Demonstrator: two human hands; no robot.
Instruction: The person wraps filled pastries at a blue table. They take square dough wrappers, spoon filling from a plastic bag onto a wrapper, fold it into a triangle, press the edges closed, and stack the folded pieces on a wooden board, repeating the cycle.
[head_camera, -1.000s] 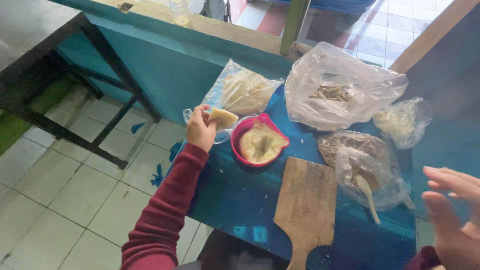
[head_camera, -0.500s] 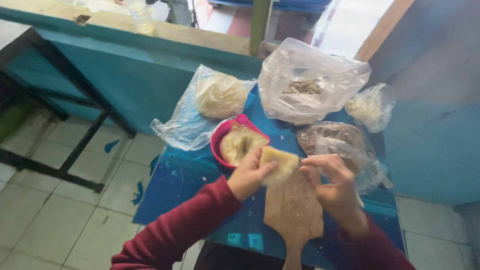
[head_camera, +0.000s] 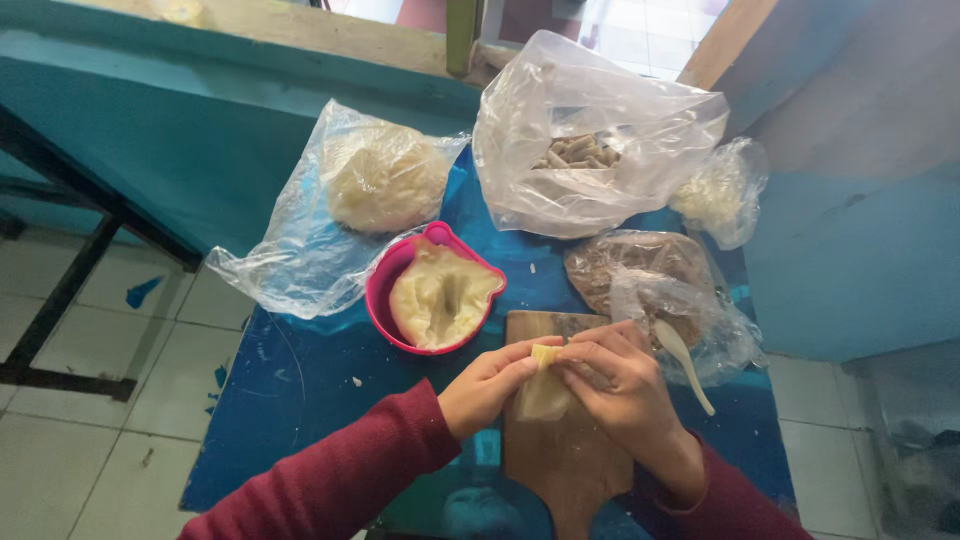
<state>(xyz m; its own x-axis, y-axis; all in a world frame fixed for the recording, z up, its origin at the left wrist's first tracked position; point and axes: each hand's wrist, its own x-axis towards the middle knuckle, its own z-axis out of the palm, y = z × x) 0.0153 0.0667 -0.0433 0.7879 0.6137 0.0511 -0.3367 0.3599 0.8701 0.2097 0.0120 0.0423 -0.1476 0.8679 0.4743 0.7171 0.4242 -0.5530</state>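
Here, the left hand (head_camera: 490, 385) and right hand (head_camera: 615, 385) are both pinching a dough piece (head_camera: 545, 390); they are holding it over the wooden board (head_camera: 565, 470), likely for support.

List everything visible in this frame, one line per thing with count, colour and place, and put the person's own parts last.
small table: 1, blue, centre, bearing the other things
wooden board: 1, brown, near edge, under the hands
pink bowl: 1, left of the board, holding a pale dough lump
bag of dough: 1, clear, pale yellow ball inside, far left
large bag: 1, clear, pale stick-shaped pieces inside, far centre
small bag: 1, clear, whitish contents, far right
bag of brown filling: 1, clear, right of the bowl
spoon: 1, white, beside the brown bag
dough piece: 1, pale yellow, between both hands
left hand: red sleeve, pinching the dough piece
right hand: red sleeve, pinching the dough piece
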